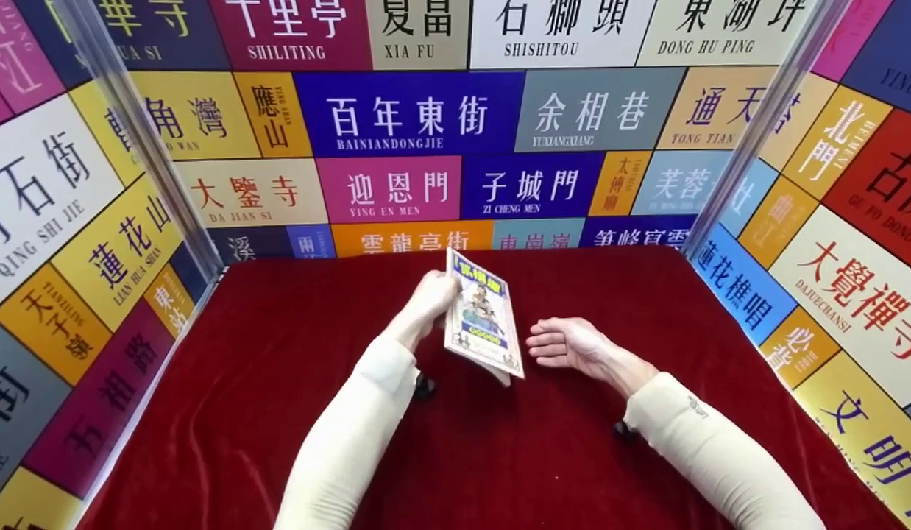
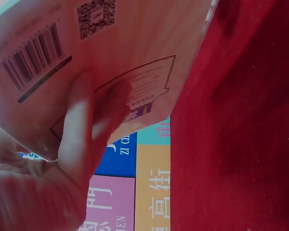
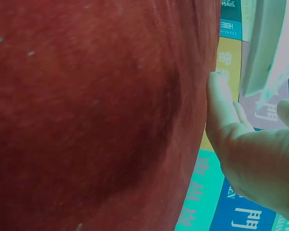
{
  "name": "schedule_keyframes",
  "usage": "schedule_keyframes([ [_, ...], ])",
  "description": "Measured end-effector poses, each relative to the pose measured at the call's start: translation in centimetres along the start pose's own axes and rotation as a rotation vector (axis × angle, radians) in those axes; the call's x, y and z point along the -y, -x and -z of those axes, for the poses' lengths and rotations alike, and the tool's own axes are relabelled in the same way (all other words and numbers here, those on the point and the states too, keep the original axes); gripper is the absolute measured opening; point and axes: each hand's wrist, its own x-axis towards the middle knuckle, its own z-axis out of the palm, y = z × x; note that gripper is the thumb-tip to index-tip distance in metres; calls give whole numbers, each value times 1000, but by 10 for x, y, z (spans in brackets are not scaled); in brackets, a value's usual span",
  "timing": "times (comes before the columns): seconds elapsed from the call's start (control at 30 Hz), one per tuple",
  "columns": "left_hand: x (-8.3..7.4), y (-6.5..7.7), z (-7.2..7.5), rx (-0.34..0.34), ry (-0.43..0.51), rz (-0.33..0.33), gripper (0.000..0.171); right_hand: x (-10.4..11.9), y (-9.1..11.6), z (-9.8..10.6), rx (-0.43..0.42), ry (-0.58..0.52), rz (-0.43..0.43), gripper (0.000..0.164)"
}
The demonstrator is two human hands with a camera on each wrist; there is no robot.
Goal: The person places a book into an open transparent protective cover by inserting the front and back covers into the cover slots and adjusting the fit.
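My left hand [image 1: 431, 294] grips a thin illustrated book [image 1: 481, 316] by its left edge, holding it tilted above the red cloth. The front cover has a cartoon figure with yellow and blue lettering. In the left wrist view, fingers of the left hand [image 2: 43, 187] lie against the back cover [image 2: 139, 33], which carries a barcode and a QR code. To the right of the book, apart from it, my right hand [image 1: 573, 346] holds nothing, its fingers extended toward the book. The right wrist view shows the right hand [image 3: 260, 154] near the book's pale edge [image 3: 265, 43].
Dark red velvet cloth [image 1: 293, 412] covers the table. Panels with colourful place-name signs [image 1: 419, 114] stand along the back and both sides, joined at metal corner posts [image 1: 764, 96].
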Motion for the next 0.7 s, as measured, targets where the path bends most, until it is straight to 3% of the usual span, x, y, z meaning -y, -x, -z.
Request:
schedule_keyframes([
  [0.13, 2, -2, 2, 16, 56, -4, 36, 6, -3, -7, 21, -34, 11, 66],
  [0.33, 11, -8, 2, 30, 200, 43, 34, 14, -4, -20, 55, -88, 26, 71],
  [0.7, 34, -13, 4, 25, 290, 90, 43, 14, -9, -30, 68, -119, 72, 40],
])
